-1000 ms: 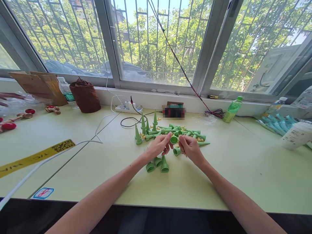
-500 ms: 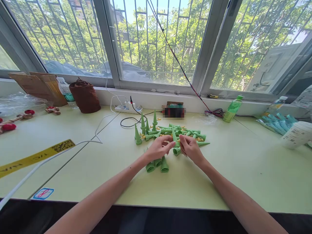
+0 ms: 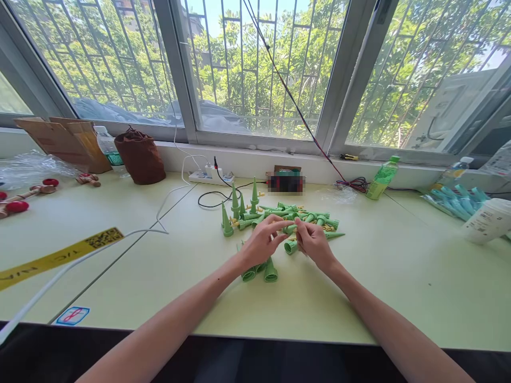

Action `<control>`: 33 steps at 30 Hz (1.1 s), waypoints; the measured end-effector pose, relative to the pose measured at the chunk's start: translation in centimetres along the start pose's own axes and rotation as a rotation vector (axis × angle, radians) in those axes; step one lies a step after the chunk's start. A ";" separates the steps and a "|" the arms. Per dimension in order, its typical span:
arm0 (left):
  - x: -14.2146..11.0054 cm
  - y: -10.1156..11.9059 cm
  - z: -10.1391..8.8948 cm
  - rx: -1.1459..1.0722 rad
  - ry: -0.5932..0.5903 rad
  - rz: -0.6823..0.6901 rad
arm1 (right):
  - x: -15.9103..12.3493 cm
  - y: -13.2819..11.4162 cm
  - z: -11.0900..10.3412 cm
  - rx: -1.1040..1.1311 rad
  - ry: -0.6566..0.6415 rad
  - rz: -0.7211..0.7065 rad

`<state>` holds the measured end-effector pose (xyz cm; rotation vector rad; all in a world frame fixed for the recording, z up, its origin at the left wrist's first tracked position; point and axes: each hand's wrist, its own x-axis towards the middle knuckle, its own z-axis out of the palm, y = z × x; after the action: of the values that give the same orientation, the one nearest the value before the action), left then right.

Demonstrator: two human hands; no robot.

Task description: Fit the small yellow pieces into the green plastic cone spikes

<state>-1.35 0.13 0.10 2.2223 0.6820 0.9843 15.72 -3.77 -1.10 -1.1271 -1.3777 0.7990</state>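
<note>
My left hand [image 3: 261, 242] and my right hand [image 3: 314, 242] meet over a pale green table [image 3: 159, 276], both pinching one green plastic cone [image 3: 290, 229] that lies roughly level between the fingertips. Behind them is a heap of green cones and small yellow pieces [image 3: 307, 217]. Several cones stand upright [image 3: 235, 208] to the left of the heap. Three more cones [image 3: 259, 272] lie on the table just under my left wrist, and one short cone [image 3: 290, 247] lies below my right fingers.
A brown pouch [image 3: 139, 156], cardboard [image 3: 59, 141] and wooden toys with red balls [image 3: 24, 194] are at the back left. A white cable [image 3: 99, 244] and yellow tape [image 3: 59, 258] cross the table. A green bottle [image 3: 381, 178], a white bottle [image 3: 485, 221] and teal pieces [image 3: 459, 199] are on the right.
The cone between my hands has turned from pointing upward to lying roughly level, and my left fingers have spread out more around it.
</note>
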 end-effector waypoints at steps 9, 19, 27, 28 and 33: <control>0.6 0.0 -0.3 -0.478 -0.133 -0.317 | 0.0 0.2 -0.1 0.024 0.008 -0.036; 0.3 -0.1 -0.2 -0.495 -0.129 -0.255 | -0.1 0.3 -0.1 -0.052 -0.087 -0.054; -0.1 0.4 0.2 -0.188 -0.044 -0.177 | 0.1 0.7 -0.2 -0.014 -0.068 0.040; -0.1 0.4 0.2 -0.148 -0.039 -0.153 | 0.1 0.8 -0.1 -0.012 -0.067 0.047; -0.1 0.5 0.1 -0.037 -0.022 -0.074 | 0.1 0.4 0.1 0.041 -0.059 0.062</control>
<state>-1.24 -0.33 0.40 2.1571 0.7258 0.9276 15.74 -3.49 -1.48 -1.1272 -1.3742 0.9078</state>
